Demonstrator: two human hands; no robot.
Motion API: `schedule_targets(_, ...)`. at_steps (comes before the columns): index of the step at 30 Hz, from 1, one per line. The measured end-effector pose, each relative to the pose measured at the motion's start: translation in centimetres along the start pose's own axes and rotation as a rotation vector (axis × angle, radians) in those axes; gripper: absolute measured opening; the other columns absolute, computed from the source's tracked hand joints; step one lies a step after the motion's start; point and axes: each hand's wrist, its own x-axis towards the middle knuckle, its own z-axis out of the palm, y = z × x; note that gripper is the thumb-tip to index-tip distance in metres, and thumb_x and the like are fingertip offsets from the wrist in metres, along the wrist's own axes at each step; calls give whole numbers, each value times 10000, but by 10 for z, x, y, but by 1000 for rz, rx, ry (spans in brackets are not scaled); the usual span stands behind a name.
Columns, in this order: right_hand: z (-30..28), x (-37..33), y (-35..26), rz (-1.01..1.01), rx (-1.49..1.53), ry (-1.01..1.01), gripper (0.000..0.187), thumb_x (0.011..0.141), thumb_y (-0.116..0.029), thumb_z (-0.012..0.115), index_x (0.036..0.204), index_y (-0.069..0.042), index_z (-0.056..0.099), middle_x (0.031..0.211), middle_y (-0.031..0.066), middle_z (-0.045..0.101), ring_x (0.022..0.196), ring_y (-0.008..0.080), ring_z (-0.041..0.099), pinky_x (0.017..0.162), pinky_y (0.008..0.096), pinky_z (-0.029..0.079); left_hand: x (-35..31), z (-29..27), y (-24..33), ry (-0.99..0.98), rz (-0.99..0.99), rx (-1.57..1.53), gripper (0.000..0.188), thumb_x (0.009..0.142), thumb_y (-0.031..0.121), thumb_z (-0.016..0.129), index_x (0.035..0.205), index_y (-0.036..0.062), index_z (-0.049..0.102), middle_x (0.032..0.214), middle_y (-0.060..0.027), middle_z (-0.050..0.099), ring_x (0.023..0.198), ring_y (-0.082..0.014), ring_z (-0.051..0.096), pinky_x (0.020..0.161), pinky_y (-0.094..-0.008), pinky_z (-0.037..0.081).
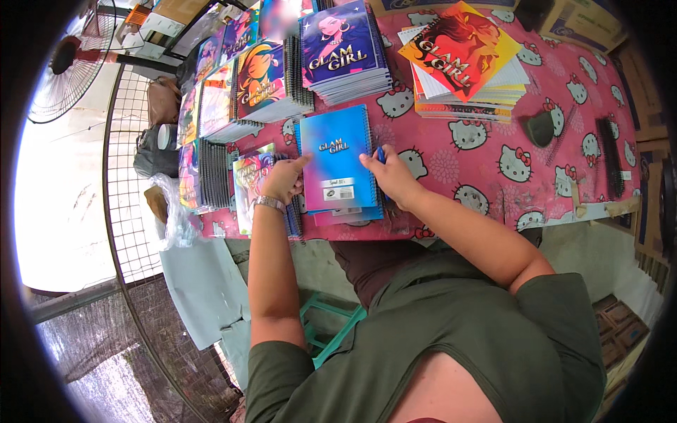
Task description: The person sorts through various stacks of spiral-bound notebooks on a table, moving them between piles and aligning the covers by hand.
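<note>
A spiral notebook [342,158] with a blue and pink cover lies face down in front of me, its coil along the right edge. Another blue notebook [352,214] sticks out beneath it. My left hand [284,180] is closed at the left edge, thumb on the cover. At the right edge, my right hand [390,178] grips the notebook near the coil, thumb on top. A small blue object [381,154] pokes out of the right hand; its kind is hidden. Beside my left wrist lies a colourful notebook stack [247,185].
Stacks of finished notebooks [344,49] fill the table's left and far side. Loose covers and pages [469,53] are piled far right. A dark rounded object [539,129] and black coils [610,158] lie on the pink tablecloth [451,166]. A fan [70,60] stands at far left.
</note>
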Motion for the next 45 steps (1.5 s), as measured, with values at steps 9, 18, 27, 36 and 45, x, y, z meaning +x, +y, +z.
schedule_targets(9, -5, 19, -72, -38, -458, -167, 688, 783, -330, 714, 1284, 107, 535, 1169, 289, 648, 1072, 373, 656, 907, 414, 513, -65, 37, -71, -51, -125, -671, 99, 941, 116, 633, 867, 78, 580, 608, 63, 433, 457, -33, 353, 370, -178, 266)
schedule_targets(18, 45, 113, -132, -201, -1477, -1019, 595, 789, -306, 718, 1289, -12, 585, 1249, 201, 632, 1161, 319, 609, 937, 451, 483, -128, 187, -89, -117, -210, -1186, 130, 951, 137, 615, 1050, 89, 546, 696, 19, 463, 491, -71, 379, 387, -201, 293)
schedule_targets(27, -42, -51, -109, -637, -695, 43, 360, 883, -260, 612, 1118, 12, 624, 947, 229, 680, 900, 386, 675, 800, 462, 536, -155, 87, -149, 480, 738, 270, 380, 826, 233, 824, 624, 3, 599, 749, -18, 559, 617, -112, 494, 538, -267, 377)
schedule_targets(36, -51, -46, 16, -387, -398, 105, 533, 899, -454, 661, 1094, 37, 592, 948, 226, 667, 902, 413, 650, 791, 472, 502, -106, 143, -149, 449, 611, 423, 420, 714, 216, 840, 569, -25, 528, 637, -122, 568, 548, -222, 518, 544, -353, 433)
schedule_targets(45, -60, -15, -8, -684, -458, -160, 431, 944, -423, 634, 1074, -22, 546, 914, 179, 618, 866, 355, 625, 789, 444, 481, -85, 133, -124, 212, 356, 80, 352, 877, 212, 771, 616, 42, 606, 557, 41, 515, 497, -37, 422, 463, -238, 306)
